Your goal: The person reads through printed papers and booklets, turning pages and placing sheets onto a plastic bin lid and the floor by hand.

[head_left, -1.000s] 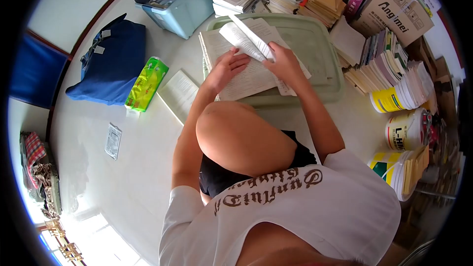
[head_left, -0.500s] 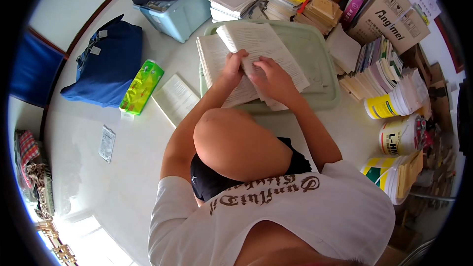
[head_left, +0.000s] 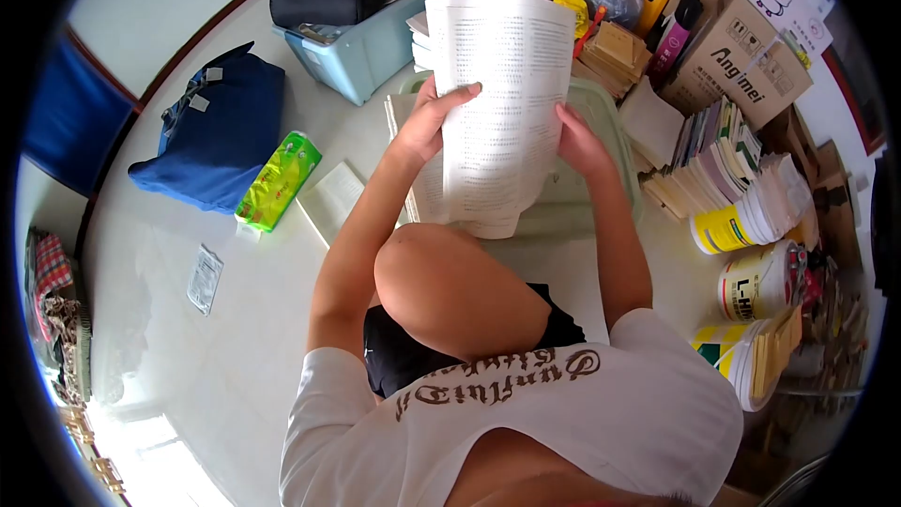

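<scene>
Printed sheets [head_left: 507, 103] are raised in front of me, slightly curved, with text on the side facing me. My left hand [head_left: 432, 120] grips their left edge, its thumb lying on the page and its fingers behind. At the right edge my right hand [head_left: 580, 139] pinches the sheets, the other fingers partly hidden behind. Below them, more papers [head_left: 427, 192] lie on a green plastic lid [head_left: 610, 197], mostly covered by the raised sheets. An open booklet [head_left: 330, 202] lies on the floor left of the lid.
At the left are a blue bag [head_left: 230, 122], a green packet [head_left: 280, 180] and a silver packet [head_left: 205, 279]. A blue bin [head_left: 361, 56] stands behind. Along the right are book stacks [head_left: 718, 155], a cardboard box [head_left: 741, 61] and white buckets [head_left: 751, 282]. My bent knee [head_left: 422, 272] is close below.
The printed sheets have been lifted off the pile on the lid and now stand up facing me. My hands have moved apart to their two side edges.
</scene>
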Demonstrator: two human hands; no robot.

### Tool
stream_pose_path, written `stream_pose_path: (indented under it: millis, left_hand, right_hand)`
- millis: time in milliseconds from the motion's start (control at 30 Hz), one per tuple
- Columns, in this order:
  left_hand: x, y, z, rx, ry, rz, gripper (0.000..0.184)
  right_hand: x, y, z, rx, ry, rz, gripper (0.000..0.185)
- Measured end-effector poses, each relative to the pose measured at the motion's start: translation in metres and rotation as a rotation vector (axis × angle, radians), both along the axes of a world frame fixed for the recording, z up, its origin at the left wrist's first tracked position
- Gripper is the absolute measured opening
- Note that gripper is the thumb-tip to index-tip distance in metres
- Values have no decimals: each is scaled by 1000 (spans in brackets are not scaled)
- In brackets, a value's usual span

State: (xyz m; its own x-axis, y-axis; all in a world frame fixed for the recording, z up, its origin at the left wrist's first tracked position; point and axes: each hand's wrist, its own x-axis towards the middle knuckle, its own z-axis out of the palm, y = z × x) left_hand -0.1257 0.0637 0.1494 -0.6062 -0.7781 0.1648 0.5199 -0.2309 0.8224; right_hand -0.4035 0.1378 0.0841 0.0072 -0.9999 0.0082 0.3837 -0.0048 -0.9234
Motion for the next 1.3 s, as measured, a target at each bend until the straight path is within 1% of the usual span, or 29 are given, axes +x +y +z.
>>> stream_pose_path:
  millis: [67,100,133,167,200,233,267,300,333,400,433,500,533,567,633,667,700,733,767,833,867,900,933,1000,1033,1100,1200,1233,1300]
  left_hand:
    - [6,2,8,-44,-1,14,48]
    - [7,5,15,-179,-85,115,46]
    - [8,7,19,-312,-170,215,44]
    - [9,7,20,-314,-173,225,44]
    - [8,5,19,-402,-169,336,38]
    - [8,5,18,-486,-165,445,34]
    - [7,4,17,-628,-203,627,34]
    - [11,5,18,-630,-205,630,34]
    - [19,7,21,-702,-343,695,34]
    - [35,-1,15,-821,-583,800,38]
    - [40,-2,9,-823,-586,802,38]
    - [47,-2,-2,-677,-563,775,35]
    - [50,-1,-6,-597,-546,729,36]
    - [49,-1,-11,-596,-547,732,36]
    - [45,4,-23,-445,-229,554,40]
    - [49,5,-33,-399,-325,485,46]
    - [48,5,-45,-397,-325,486,46]
    - [46,4,-57,-422,-319,470,46]
    - [45,2,-69,-447,-313,454,46]
    - [46,0,-79,-420,-310,451,43]
    - [50,-2,-84,-434,-395,449,40]
    - [52,-5,-87,-449,-480,445,38]
    - [50,-8,-89,-448,-479,445,38]
    - [47,-14,-92,-516,-466,562,35]
    - [45,-10,-82,-514,-465,562,35]
    - [40,-2,-59,-483,-322,591,31]
    - [40,11,-47,-420,-281,554,33]
    - [41,12,-51,-418,-281,557,33]
    - [43,10,-62,-372,-288,476,37]
  right_hand:
    - [21,9,21,-65,18,85,62]
    - [24,7,21,-72,19,97,62]
    - [26,5,20,-108,28,39,59]
    - [29,5,18,-142,35,-21,58]
    - [37,6,28,-155,46,-73,51]
    - [42,6,35,-156,45,-68,51]
    - [46,5,40,-211,148,-126,46]
    - [49,4,46,-268,251,-186,42]
    - [53,4,52,-271,249,-185,42]
    - [60,4,61,-297,279,-400,35]
    - [61,2,59,-298,276,-398,35]
    - [62,-3,57,-336,277,-472,36]
    - [64,-3,56,-337,276,-468,36]
    - [67,-4,55,-366,292,-509,35]
    - [75,-3,49,-390,313,-546,34]
    - [79,-4,41,-365,302,-541,34]
    - [81,-7,33,-342,290,-538,35]
    - [84,-6,25,-422,291,-542,38]
    - [83,-5,19,-421,292,-541,38]
    - [76,-2,8,-397,333,-482,38]
    - [70,-4,-3,-374,391,-478,37]
    - [69,-3,-3,-371,393,-477,37]
    - [69,-3,-3,-354,423,-469,36]
    - [72,-3,2,-338,454,-461,35]
    - [76,-4,12,-373,453,-475,35]
    - [80,-4,26,-403,454,-489,35]
    - [79,-5,30,-428,502,-461,36]
    - [76,-4,25,-461,517,-459,37]
    - [71,-4,10,-496,532,-455,37]
